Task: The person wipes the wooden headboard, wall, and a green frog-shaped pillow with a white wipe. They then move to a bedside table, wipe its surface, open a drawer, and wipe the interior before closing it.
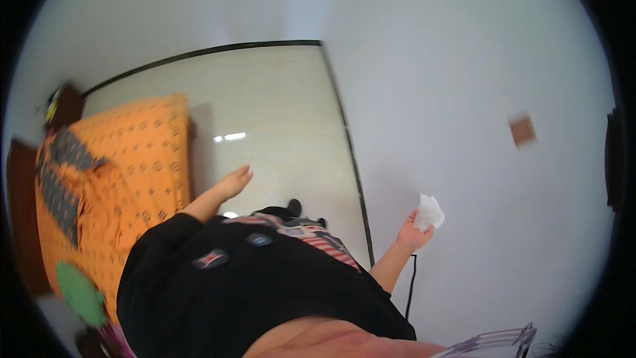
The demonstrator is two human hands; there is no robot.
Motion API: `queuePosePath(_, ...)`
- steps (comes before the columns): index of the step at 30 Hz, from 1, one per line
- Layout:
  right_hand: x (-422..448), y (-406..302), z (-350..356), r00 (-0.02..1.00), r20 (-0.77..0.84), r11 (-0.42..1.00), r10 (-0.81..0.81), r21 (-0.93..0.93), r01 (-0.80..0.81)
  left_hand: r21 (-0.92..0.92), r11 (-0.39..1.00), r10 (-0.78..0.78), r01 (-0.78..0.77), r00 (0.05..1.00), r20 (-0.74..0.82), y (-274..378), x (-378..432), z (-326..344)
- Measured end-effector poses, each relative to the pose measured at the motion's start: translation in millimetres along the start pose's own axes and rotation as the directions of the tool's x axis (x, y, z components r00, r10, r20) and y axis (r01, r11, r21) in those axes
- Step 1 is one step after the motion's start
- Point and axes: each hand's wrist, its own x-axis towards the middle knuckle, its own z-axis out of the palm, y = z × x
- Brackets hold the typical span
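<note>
My right hand (415, 232) is raised near the pale wall on the right and holds a crumpled white tissue or cloth (429, 213) between thumb and fingers. My left hand (235, 183) is out over the tiled floor, beside the bed's edge. Its fingers are together and point away from me; whether anything small is between them I cannot tell. The black printed shirt (258, 278) on my body fills the lower middle.
A bed with an orange patterned sheet (144, 149) stands at left, with a bunched orange-and-grey cloth (89, 179) and a green object (82, 293) on it. Dark skirting (355, 164) edges the floor (278, 94). A brown square plate (522, 130) and a black cable (411, 288) are on the wall.
</note>
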Motion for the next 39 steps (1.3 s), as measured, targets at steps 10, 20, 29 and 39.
queuePosePath(10,78.2,292.9,206.5,0.795,0.267,0.823,0.545,-0.352,-0.446,-0.055,0.772,-0.635,0.633,0.772,-0.022,-253.2,4.7,13.3)
queuePosePath(20,-5.7,611.0,399.0,0.494,0.443,0.658,0.748,-0.590,-0.469,-0.475,0.662,-0.688,0.580,0.721,-0.079,-270.0,129.0,-100.1)
queuePosePath(29,-79.1,781.3,589.8,0.542,0.656,0.769,0.525,-0.638,0.027,-0.572,0.809,-0.463,0.135,0.745,-0.480,-259.7,258.2,-360.8)
queuePosePath(39,-129.6,1063.2,675.4,0.247,0.821,0.849,0.515,-0.527,-0.019,-0.888,0.398,-0.870,0.229,0.400,-0.287,-367.4,316.9,-393.0)
